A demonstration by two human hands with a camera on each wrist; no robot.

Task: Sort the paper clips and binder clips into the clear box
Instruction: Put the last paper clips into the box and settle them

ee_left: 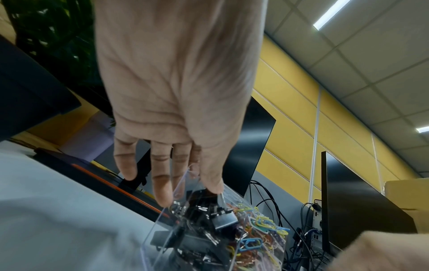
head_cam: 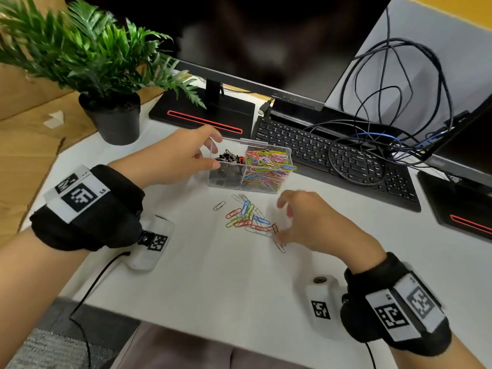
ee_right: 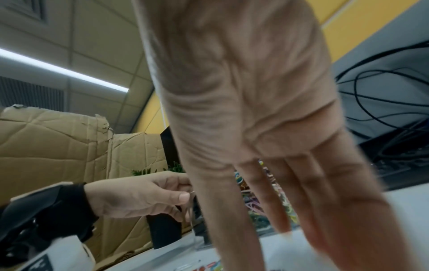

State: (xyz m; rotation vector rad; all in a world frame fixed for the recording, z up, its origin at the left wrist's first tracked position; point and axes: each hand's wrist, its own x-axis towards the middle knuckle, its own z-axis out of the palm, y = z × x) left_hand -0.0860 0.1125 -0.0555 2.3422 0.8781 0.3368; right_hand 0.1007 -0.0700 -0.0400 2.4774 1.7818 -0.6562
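Note:
The clear box (head_cam: 226, 182) stands mid-table with two compartments. Black binder clips (head_cam: 229, 158) fill its left one and coloured paper clips (head_cam: 269, 166) its right one. My left hand (head_cam: 217, 153) pinches the box's left wall between thumb and fingers; the left wrist view shows this hand (ee_left: 197, 190) over the binder clips (ee_left: 223, 220). Several loose paper clips (head_cam: 247, 217) lie on the table in front of the box. My right hand (head_cam: 279, 222) hovers at their right edge, fingers spread and pointing down, the thumb touching the nearest clips. It is blurred in the right wrist view (ee_right: 278, 238).
A potted plant (head_cam: 111, 115) stands at the back left and a monitor base (head_cam: 202, 113) behind the box. A black keyboard (head_cam: 332, 161) under tangled cables (head_cam: 386, 115) lies to the box's right. A second monitor base (head_cam: 458, 209) sits far right.

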